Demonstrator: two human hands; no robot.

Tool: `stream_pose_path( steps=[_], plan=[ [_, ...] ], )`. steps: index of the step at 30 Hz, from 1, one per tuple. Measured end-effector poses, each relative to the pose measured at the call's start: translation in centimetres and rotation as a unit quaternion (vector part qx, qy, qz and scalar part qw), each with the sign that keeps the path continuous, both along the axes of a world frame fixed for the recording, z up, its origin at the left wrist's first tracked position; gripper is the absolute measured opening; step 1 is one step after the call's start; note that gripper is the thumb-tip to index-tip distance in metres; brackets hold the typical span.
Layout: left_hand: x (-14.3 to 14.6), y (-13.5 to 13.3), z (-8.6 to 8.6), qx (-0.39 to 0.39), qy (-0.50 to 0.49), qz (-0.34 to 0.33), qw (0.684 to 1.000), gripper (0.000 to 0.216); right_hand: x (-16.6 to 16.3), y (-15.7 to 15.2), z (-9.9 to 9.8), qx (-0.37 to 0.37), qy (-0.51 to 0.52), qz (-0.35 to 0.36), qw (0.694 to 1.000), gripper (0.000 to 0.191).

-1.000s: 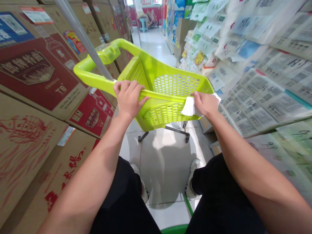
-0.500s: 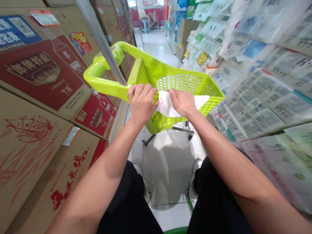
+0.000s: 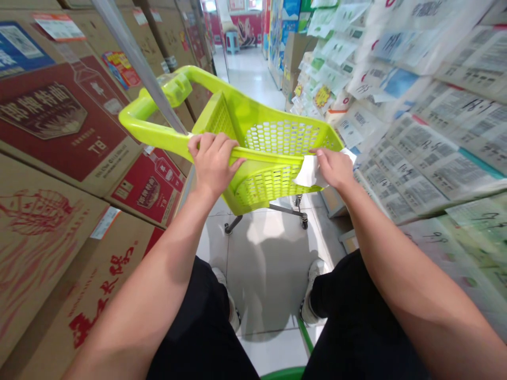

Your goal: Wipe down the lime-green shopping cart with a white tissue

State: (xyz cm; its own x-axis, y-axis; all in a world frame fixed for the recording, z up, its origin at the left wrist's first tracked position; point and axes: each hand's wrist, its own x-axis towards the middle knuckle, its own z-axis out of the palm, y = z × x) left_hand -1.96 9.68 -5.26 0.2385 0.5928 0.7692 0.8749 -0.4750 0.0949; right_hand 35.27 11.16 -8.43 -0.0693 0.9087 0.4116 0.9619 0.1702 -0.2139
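Note:
A lime-green shopping cart (image 3: 253,198) stands side-on before me, its handle end to the left and its basket narrowing to the right. My left hand (image 3: 214,161) is closed over the near rim of the cart, close to the handle end. Farther right along the same rim, my right hand (image 3: 335,166) grips a white cloth (image 3: 306,173), pressing it over the edge. The cloth hangs down the outside of the basket wall, and a corner of it shows past my knuckles. The fingers on the inner side of the rim are partly hidden.
Stacked cartons (image 3: 51,105) form a wall on the left, with a metal pole (image 3: 138,58) rising beside the cart handle. Packaged paper goods (image 3: 412,158) are piled on the right. Below me is part of a green object (image 3: 285,373). A blue stool (image 3: 232,42) stands far down the aisle.
My right hand has slid the white cloth rightward along the rim toward the cart's narrow end. My left hand still grips the rim; the whole view has shifted slightly.

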Motion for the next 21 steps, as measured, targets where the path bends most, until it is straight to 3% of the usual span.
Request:
stream_pose_path(
  steps=[3, 6, 8, 11, 13, 16, 21],
  plan=[
    [1.0, -0.8, 0.0, 0.008, -0.001, 0.0, 1.0, 0.032, -5.2, -0.9, 1.2, 0.01, 0.0, 0.038, 0.999, 0.073],
    [2.7, -2.0, 0.2, -0.003, -0.008, 0.001, 1.0, 0.022, -11.6, -2.0, 2.7, 0.045, 0.012, 0.143, 0.989, 0.074],
    [3.7, -2.8, 0.3, -0.013, -0.02, 0.007, 1.0, 0.019, -15.0, -2.6, 3.6, 0.059, 0.029, 0.176, 0.982, 0.075],
    [4.3, -3.5, 0.5, -0.021, -0.017, 0.009, 1.0, 0.022, -17.1, -3.1, 4.4, 0.049, 0.029, 0.18, 0.982, 0.073],
    [3.9, -3.5, 0.6, -0.023, -0.011, 0.008, 1.0, 0.022, -16.3, -2.9, 4.4, 0.042, 0.007, 0.183, 0.982, 0.07],
    [2.5, -2.8, 0.7, -0.021, -0.004, 0.001, 1.0, 0.02, -12.6, -2.1, 3.5, 0.032, -0.03, 0.143, 0.989, 0.067],
    [0.8, -1.5, 0.6, -0.002, -0.01, -0.017, 1.0, 0.026, -3.5, 0.1, 0.8, 0.005, -0.05, -0.047, 0.998, 0.072]
  ],
)
